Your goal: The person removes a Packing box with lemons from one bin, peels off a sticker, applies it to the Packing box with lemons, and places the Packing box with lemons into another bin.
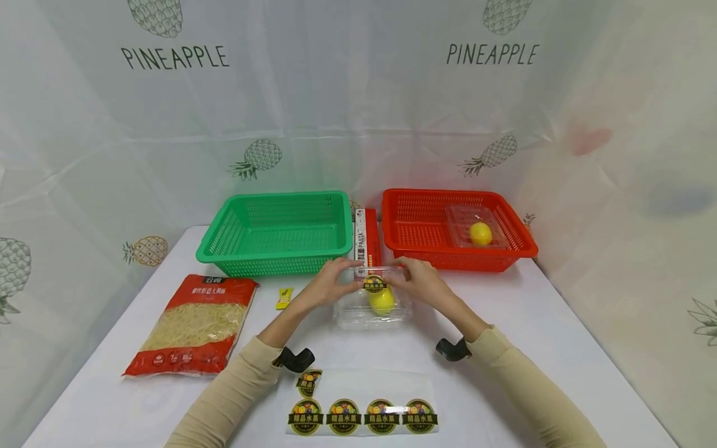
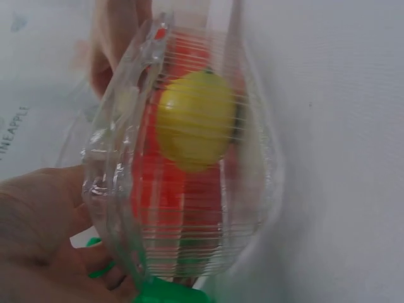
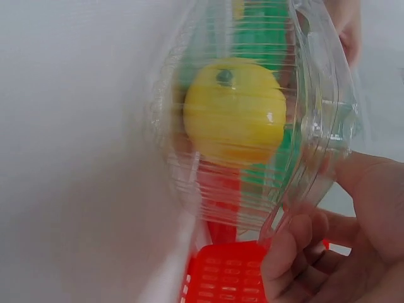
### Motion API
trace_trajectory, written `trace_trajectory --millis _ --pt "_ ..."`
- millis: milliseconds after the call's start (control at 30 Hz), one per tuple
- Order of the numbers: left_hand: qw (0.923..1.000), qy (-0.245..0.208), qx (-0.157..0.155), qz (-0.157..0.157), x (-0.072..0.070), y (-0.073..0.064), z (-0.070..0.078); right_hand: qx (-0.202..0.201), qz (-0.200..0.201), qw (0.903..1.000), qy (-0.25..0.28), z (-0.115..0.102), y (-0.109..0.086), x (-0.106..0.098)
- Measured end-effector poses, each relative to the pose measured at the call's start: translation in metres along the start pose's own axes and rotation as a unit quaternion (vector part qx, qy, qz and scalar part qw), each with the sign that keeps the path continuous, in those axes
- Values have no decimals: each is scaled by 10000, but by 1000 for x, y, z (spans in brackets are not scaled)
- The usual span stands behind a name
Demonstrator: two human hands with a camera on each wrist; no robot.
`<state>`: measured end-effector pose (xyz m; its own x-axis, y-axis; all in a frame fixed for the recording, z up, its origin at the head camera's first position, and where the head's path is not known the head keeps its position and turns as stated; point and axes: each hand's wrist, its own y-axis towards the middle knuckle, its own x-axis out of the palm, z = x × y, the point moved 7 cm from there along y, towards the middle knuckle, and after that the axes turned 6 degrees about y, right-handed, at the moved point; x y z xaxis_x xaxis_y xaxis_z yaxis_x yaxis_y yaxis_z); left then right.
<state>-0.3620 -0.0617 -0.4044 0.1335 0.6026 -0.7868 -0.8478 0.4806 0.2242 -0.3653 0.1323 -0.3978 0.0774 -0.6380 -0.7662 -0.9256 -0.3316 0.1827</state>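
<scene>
Both hands hold a clear plastic clamshell box [image 1: 370,322] by its two ends, in the middle of the table. The left hand [image 1: 330,284] grips the left end and the right hand [image 1: 424,284] grips the right end. Inside lies a yellow lemon [image 1: 383,302], seen through the ribbed plastic in both wrist views. A round black and gold sticker [image 1: 374,284] sits on the lid. In the right wrist view, the right hand's fingers [image 3: 303,240] curl at the box's rim. The left hand's thumb and fingers are around the rim in the left wrist view.
Behind stand a green basket [image 1: 280,264] and a red basket [image 1: 414,255] holding a boxed yellow fruit [image 1: 480,234]. A red pasta box [image 1: 372,236] lies between them. A pasta bag [image 1: 190,323] and small yellow packet [image 1: 284,298] lie left; a sticker sheet [image 1: 370,386] lies in front.
</scene>
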Motion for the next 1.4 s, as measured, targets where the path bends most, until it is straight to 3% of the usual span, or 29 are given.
trace_trajectory --millis 233,567,1000,1200,1400 --pt "9998 82 148 -82 -9 -1 -1 -56 -180 9998 95 3 -4 -3" --pt "9995 -163 -266 -95 -17 -15 -20 50 -370 9989 277 4 -17 -7" --pt "9932 -946 -673 -78 -22 -30 -40 282 -585 9964 537 6 -40 -10" --pt "9879 -1328 -778 -168 -20 -32 -45 807 -790 9896 891 11 -46 -8" --pt "9828 -1595 -893 -251 -20 -34 -49 762 -913 9828 1415 11 -49 -4"
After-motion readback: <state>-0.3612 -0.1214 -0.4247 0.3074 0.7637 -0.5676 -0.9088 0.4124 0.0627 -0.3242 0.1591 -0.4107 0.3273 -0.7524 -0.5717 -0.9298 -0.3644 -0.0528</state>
